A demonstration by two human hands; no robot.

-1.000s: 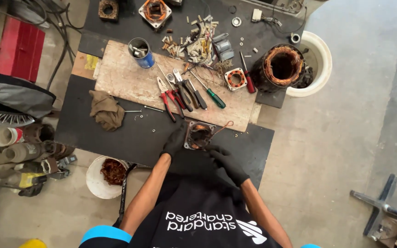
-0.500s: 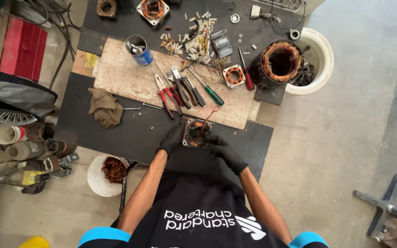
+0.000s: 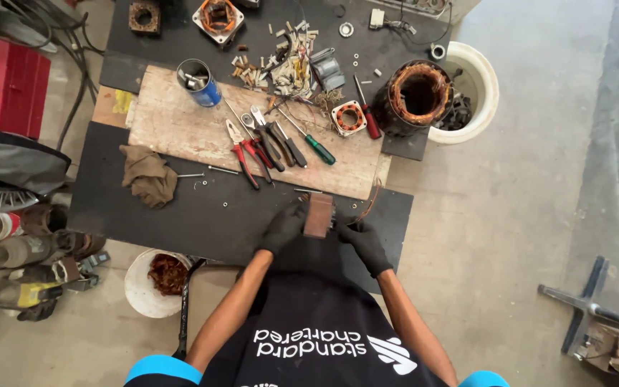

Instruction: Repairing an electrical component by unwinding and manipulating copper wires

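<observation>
Both my hands wear black gloves and hold a small brown motor stator block [image 3: 318, 214] just above the black mat [image 3: 216, 215]. My left hand [image 3: 283, 226] grips its left side. My right hand [image 3: 364, 242] grips its right side, where thin reddish wires [image 3: 372, 202] trail off. The block stands on edge, its flat brown side facing up.
A wooden board [image 3: 180, 129] carries pliers [image 3: 241, 154], screwdrivers [image 3: 309, 140], a blue can [image 3: 198, 82] and a small stator [image 3: 349, 118]. A large wound stator [image 3: 417, 97] stands by a white bucket [image 3: 478, 93]. A rag [image 3: 148, 175] and a white tub of copper scrap [image 3: 155, 283] lie left.
The block has been turned up on edge between my hands; before, its open wound face pointed up. My hands stayed in the same place.
</observation>
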